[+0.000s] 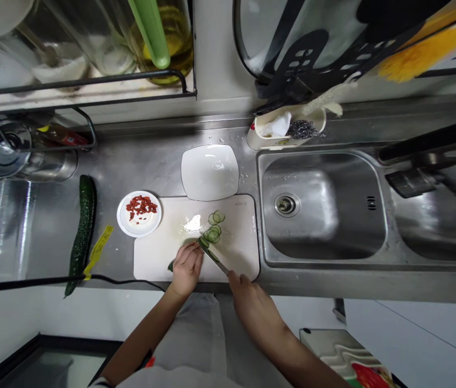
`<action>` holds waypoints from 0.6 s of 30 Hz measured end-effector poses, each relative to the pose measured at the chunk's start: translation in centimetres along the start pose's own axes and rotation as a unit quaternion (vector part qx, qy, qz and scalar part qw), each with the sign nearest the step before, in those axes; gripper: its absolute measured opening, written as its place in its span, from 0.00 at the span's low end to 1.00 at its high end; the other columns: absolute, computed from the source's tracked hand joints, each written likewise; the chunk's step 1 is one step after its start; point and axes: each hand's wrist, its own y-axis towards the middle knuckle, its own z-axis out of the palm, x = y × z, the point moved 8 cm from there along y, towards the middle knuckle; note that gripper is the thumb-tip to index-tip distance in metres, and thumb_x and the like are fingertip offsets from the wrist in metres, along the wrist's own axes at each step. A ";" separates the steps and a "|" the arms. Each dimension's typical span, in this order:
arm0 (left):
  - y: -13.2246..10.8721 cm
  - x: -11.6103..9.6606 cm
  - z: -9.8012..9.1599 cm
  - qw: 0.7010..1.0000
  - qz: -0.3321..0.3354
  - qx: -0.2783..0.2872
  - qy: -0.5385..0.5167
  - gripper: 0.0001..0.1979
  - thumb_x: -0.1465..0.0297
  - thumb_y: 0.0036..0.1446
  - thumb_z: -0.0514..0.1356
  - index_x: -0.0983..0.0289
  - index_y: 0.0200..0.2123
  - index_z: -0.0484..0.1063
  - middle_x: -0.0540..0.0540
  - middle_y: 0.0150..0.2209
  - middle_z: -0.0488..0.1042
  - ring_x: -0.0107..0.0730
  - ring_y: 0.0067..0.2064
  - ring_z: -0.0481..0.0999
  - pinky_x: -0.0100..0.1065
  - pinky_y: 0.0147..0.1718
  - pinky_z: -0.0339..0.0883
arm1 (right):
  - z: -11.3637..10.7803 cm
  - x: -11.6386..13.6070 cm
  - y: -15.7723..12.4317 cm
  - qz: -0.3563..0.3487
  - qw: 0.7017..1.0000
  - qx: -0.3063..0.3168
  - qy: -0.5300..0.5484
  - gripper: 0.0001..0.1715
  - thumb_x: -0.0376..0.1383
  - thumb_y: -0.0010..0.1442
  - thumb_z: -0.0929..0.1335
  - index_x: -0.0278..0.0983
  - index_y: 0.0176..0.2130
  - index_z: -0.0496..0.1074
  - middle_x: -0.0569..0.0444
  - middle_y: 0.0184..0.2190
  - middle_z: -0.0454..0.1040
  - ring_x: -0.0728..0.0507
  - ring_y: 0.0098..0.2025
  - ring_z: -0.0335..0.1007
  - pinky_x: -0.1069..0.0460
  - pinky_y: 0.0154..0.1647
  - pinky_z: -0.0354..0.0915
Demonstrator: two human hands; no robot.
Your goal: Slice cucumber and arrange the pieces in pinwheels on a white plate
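At the near edge of the steel bench, a white cutting board lies just left of the sink. The left hand presses down on a cucumber piece over the board's near half. Its grip is curled over the vegetable, so only a dark green end shows past the fingertips and a small tip by the wrist. The right hand comes in over the board's near right corner, its grip clenched around the handle of a knife. The blade slants up to the left and meets the cucumber piece right beside the left fingertips. Cut slices lie in a loose cluster on the board just beyond the blade, toward its far edge.

By the board's far left corner sits a small round plate carrying chopped red bits. A square white plate sits against the board's far edge. Further left, a whole cucumber lies lengthways from far to near. A yellow tag is beside it, and a black cable runs along the bench's near edge. A steel pot stands at the far left.
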 end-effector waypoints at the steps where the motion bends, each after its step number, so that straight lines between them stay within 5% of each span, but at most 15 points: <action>1: 0.0 0.0 0.0 1.000 0.001 -0.001 0.000 0.07 0.75 0.59 0.55 0.64 0.38 0.73 0.57 0.39 0.76 0.36 0.45 0.75 0.43 0.46 0.72 | -0.1 0.0 0.0 -0.002 1.000 0.002 0.001 0.21 0.23 0.61 0.56 0.34 0.49 0.65 0.45 0.36 0.73 0.44 0.34 0.75 0.56 0.29 0.64; 18: 0.2 -0.5 -0.1 0.999 0.031 -0.016 0.013 0.08 0.76 0.59 0.55 0.63 0.39 0.73 0.55 0.37 0.77 0.34 0.45 0.75 0.42 0.46 0.72 | -0.7 0.3 0.9 -0.028 1.000 0.004 -0.008 0.20 0.23 0.61 0.56 0.33 0.48 0.67 0.44 0.37 0.74 0.45 0.36 0.75 0.56 0.32 0.66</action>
